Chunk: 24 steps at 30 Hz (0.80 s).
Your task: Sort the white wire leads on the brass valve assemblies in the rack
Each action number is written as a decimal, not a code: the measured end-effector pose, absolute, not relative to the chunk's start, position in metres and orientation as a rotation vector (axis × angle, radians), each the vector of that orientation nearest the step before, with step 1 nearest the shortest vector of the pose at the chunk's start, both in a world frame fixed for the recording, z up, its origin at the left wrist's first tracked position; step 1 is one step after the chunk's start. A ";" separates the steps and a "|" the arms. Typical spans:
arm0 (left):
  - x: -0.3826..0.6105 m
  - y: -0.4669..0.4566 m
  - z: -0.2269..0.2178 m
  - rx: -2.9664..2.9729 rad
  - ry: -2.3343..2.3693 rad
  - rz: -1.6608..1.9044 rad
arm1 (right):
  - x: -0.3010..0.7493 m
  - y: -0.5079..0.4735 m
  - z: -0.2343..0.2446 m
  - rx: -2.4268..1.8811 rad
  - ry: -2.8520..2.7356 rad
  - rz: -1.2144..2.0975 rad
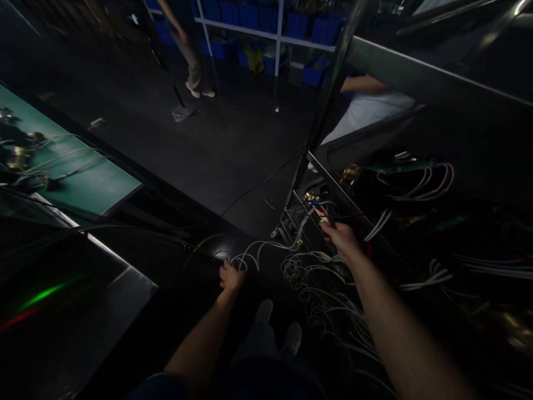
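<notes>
In the lower middle, my left hand (231, 276) is closed around thin white cable (250, 256), which loops up toward the rack on the right. My right hand (343, 241) reaches over the rack's edge, its fingers pinched at the near end of a brass fitting (311, 197) with red and blue parts. Exactly where the fingers grip it is hard to see in the dim light. Below that hand hangs a tangle of coiled white cables (295, 269).
At right stands a dark metal rack (328, 180) carrying another brass piece (350, 173) and bundled wires (428, 183). A green-topped bench (104, 183) with brass parts is at left. Beyond are blue bins (327, 28), a person with a mop (183, 114), and another person's arm (364, 84).
</notes>
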<state>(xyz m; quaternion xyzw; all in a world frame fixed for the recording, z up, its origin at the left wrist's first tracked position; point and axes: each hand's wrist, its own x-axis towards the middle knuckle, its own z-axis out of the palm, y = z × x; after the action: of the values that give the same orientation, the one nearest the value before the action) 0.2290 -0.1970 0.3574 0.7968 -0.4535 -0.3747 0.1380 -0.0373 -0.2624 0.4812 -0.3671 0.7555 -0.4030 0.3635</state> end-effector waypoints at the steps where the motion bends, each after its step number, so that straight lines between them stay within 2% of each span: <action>1: 0.222 -0.193 0.350 2.309 -1.330 -1.095 | -0.031 -0.251 0.483 -0.965 1.942 -1.008; 6: 0.129 -0.188 0.327 1.788 -1.725 -1.508 | -0.003 -0.148 0.482 -1.190 1.685 -0.774; 8: 0.087 -0.188 0.327 1.523 -1.833 -1.599 | -0.002 -0.099 0.472 -1.143 1.684 -0.676; 12: 0.027 -0.188 0.335 1.294 -1.874 -1.544 | -0.016 -0.030 0.446 -0.907 1.835 -0.556; 16: 0.000 -0.199 0.340 1.478 -1.902 -1.324 | -0.028 -0.011 0.431 -0.876 1.879 -0.569; 19: -0.001 -0.215 0.342 1.519 -2.043 -1.217 | -0.029 -0.014 0.431 -0.794 1.886 -0.571; 24: 0.035 -0.224 0.350 1.338 -2.191 -1.344 | -0.032 -0.020 0.446 -0.845 1.862 -0.667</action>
<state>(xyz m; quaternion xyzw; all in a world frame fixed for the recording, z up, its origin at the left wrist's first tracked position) 0.0351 -0.2239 0.3502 0.4583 -0.7504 -0.4605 0.1215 -0.0318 -0.0202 0.4457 -0.3458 0.7615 -0.2730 0.4754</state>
